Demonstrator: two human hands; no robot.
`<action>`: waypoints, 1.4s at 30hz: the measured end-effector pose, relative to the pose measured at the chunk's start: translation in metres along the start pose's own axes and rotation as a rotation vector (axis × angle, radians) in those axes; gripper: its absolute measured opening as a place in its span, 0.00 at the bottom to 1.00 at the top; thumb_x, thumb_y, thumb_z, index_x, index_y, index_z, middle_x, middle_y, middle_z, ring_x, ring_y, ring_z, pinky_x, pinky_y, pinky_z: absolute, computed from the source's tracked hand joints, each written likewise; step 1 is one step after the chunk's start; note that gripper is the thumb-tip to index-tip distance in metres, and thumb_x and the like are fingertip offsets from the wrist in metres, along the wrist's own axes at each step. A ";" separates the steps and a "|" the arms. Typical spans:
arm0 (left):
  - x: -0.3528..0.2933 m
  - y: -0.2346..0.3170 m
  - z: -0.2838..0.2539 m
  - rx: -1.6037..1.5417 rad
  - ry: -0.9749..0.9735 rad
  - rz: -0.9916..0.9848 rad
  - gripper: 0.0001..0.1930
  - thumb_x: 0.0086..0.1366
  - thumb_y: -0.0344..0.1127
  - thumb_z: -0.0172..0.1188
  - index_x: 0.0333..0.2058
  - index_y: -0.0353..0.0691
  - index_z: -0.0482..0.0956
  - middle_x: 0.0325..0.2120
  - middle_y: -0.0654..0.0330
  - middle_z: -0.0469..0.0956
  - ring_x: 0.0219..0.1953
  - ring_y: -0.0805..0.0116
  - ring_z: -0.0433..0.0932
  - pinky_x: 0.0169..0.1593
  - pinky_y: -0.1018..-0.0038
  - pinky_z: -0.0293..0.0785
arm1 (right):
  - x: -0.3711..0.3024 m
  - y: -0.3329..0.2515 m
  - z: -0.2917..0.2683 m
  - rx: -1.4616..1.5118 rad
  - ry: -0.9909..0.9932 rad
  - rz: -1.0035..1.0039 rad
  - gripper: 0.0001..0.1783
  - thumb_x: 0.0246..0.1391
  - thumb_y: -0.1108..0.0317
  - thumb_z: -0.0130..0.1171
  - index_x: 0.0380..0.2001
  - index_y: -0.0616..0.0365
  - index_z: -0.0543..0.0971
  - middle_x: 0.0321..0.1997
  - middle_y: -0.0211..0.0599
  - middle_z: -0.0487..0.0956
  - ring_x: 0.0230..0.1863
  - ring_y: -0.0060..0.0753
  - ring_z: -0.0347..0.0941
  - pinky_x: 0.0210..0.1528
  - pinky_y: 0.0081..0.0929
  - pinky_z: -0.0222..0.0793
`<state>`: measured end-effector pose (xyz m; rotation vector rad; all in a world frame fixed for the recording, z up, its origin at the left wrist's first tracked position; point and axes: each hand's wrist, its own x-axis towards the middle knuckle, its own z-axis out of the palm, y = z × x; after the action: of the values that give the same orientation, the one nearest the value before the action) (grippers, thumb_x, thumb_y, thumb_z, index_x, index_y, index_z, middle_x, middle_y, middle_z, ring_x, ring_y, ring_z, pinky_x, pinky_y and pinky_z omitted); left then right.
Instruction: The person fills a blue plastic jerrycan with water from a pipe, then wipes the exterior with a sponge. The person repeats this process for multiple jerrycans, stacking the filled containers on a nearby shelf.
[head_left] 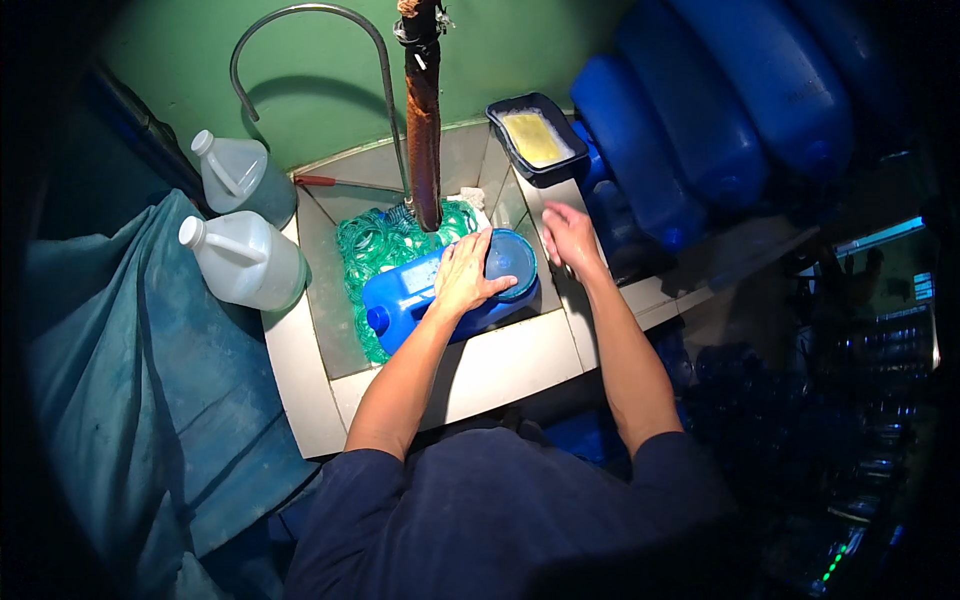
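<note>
A blue plastic jug lies tilted in the tiled sink, on a heap of green netting. It has a small blue cap at its lower left and a large round blue lid at its right end. My left hand grips the jug from above, thumb across the round lid and fingers over the body. Above the sink's right ledge, my right hand is apart from the jug, its fingers curled in. Whether it holds anything small is hidden.
Two whitish jugs stand on the left ledge beside a blue-green cloth. A black tray with a yellow sponge sits at the right corner. A rusty pipe hangs over the sink. Large blue containers line the right.
</note>
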<state>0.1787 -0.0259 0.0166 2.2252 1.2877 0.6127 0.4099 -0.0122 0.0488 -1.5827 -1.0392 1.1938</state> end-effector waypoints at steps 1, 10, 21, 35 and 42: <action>-0.001 0.002 -0.001 -0.016 -0.021 -0.012 0.55 0.49 0.65 0.69 0.69 0.40 0.57 0.59 0.47 0.68 0.62 0.49 0.67 0.66 0.51 0.57 | -0.006 0.010 -0.011 -0.264 0.055 -0.033 0.22 0.61 0.62 0.57 0.56 0.60 0.75 0.27 0.42 0.79 0.22 0.38 0.75 0.24 0.35 0.72; 0.060 0.027 0.002 0.034 -0.276 0.050 0.21 0.63 0.50 0.62 0.51 0.47 0.80 0.49 0.50 0.78 0.52 0.50 0.78 0.54 0.55 0.72 | -0.034 0.076 -0.027 -1.039 0.466 -0.613 0.19 0.52 0.66 0.66 0.48 0.58 0.81 0.47 0.38 0.76 0.51 0.39 0.70 0.52 0.38 0.65; 0.107 -0.014 0.019 -0.257 -0.465 -0.062 0.05 0.53 0.33 0.67 0.30 0.40 0.86 0.23 0.61 0.83 0.28 0.70 0.79 0.36 0.70 0.74 | -0.012 0.033 0.005 -0.572 -0.135 -0.298 0.13 0.49 0.61 0.64 0.30 0.61 0.85 0.28 0.46 0.83 0.30 0.40 0.81 0.36 0.34 0.74; 0.122 -0.067 0.033 0.278 -0.554 0.003 0.10 0.47 0.35 0.67 0.30 0.38 0.86 0.31 0.46 0.84 0.35 0.50 0.84 0.40 0.59 0.79 | -0.027 0.057 0.021 -0.295 -0.066 -0.223 0.12 0.52 0.63 0.67 0.28 0.64 0.84 0.23 0.34 0.81 0.25 0.22 0.73 0.30 0.25 0.69; 0.045 -0.093 0.023 -0.002 0.203 -0.518 0.11 0.63 0.39 0.60 0.34 0.35 0.80 0.29 0.43 0.82 0.38 0.41 0.81 0.44 0.52 0.76 | -0.065 0.061 0.014 -0.284 -0.010 -0.199 0.13 0.59 0.62 0.61 0.32 0.63 0.81 0.22 0.35 0.78 0.24 0.23 0.71 0.29 0.27 0.68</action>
<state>0.1519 0.0489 -0.0526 1.7469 1.8723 0.6409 0.3904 -0.0881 0.0046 -1.6419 -1.3862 0.9515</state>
